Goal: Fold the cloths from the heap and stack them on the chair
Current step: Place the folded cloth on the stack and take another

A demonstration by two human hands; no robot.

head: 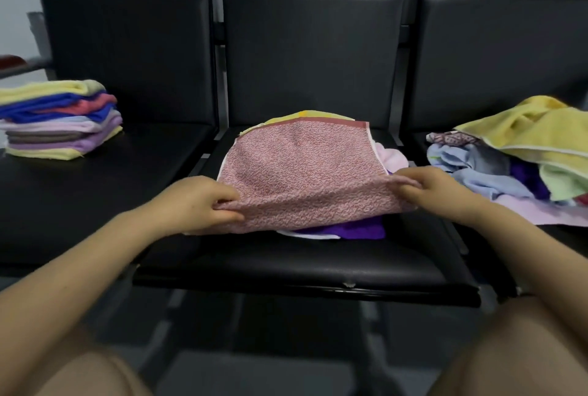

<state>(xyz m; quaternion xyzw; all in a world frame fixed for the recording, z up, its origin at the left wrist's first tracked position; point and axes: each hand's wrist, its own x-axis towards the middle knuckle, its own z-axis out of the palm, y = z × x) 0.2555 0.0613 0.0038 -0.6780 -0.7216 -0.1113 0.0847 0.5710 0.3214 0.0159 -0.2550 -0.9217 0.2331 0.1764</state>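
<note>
That pink speckled cloth (302,169) is draped over a few other cloths on the middle seat (302,265), with the left hand (199,201) and right hand (429,187) each pinching a near corner. It sags between them, so it's probably light, floppy terry. Corners are the sensible grip. Folded stack (60,120) sits on the left seat.

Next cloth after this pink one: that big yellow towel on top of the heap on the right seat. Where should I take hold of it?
Take the yellow towel by its white-piped front hem, coming from the front with the right hand. That edge lies exposed and draped over the heap, so it should lift off without dragging the cloths beneath. Its corners are hidden or out of frame.
</note>
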